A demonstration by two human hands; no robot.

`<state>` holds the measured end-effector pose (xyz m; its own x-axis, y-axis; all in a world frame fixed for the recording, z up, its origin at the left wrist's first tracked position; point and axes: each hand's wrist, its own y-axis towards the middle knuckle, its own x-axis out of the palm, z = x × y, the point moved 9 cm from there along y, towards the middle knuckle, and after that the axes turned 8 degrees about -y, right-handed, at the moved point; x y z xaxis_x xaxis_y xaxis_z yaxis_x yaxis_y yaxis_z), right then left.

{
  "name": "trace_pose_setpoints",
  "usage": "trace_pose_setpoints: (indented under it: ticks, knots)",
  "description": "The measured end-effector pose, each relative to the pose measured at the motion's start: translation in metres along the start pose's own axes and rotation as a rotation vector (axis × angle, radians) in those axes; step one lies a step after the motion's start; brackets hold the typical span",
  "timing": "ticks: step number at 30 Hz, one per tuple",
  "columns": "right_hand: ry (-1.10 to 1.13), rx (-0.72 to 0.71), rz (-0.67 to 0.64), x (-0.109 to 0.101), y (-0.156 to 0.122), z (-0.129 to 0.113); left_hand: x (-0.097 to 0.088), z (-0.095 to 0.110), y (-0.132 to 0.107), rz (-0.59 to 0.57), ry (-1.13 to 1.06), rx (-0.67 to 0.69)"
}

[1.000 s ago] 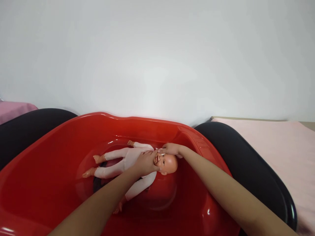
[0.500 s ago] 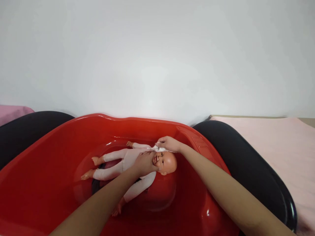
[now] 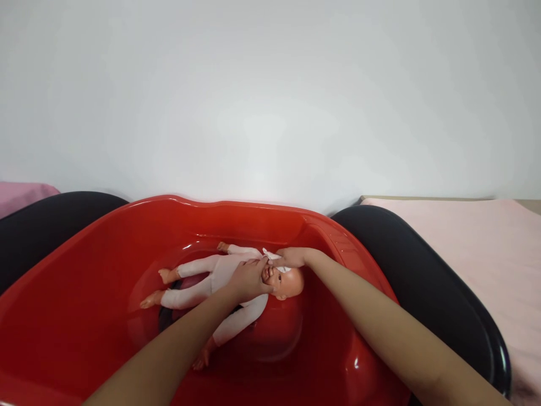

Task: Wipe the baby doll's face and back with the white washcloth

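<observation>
A baby doll (image 3: 222, 272) in a pale pink suit lies face up in the red baby bathtub (image 3: 76, 282), head to the right and feet to the left. My left hand (image 3: 250, 279) is closed around its jaw and neck, hiding the chin and upper chest. At the far side of the doll's face, my right hand (image 3: 292, 257) presses a small white cloth (image 3: 269, 254) near the eye and cheek. Part of the cloth sticks out past my fingertips, and more of it shows under the hand. The doll's far eye is covered.
Black tub-like rims (image 3: 406, 259) flank the red tub on both sides. A pale pink cloth (image 3: 477, 242) covers the surface at right, and a darker pink cloth (image 3: 25, 194) shows at far left. Behind the tub rises a white wall (image 3: 262, 101).
My right hand has come down and flattened against the doll's face with the cloth, covering its far eye. My left hand keeps its hold, and the doll stays nearly in place.
</observation>
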<state>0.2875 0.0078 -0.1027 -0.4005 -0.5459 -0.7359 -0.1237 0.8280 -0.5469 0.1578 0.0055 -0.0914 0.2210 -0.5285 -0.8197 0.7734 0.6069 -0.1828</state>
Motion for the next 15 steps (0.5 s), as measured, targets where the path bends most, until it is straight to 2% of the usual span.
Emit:
trace_pose_setpoints:
  ticks: [3,7,11,15]
  knots:
    - [0.052,0.145,-0.006,0.001,-0.005,0.012,0.001,0.000,0.000,-0.010,-0.024,0.002]
    - [0.070,0.188,0.019,-0.003,-0.010,0.015,-0.003,0.003,-0.001,-0.010,-0.040,0.016]
    - [0.057,0.123,0.064,-0.011,-0.007,0.011,-0.005,0.007,-0.003,-0.011,-0.036,0.019]
    - [0.156,-0.089,0.130,-0.021,-0.005,-0.005,-0.007,0.008,-0.004,0.011,-0.021,0.013]
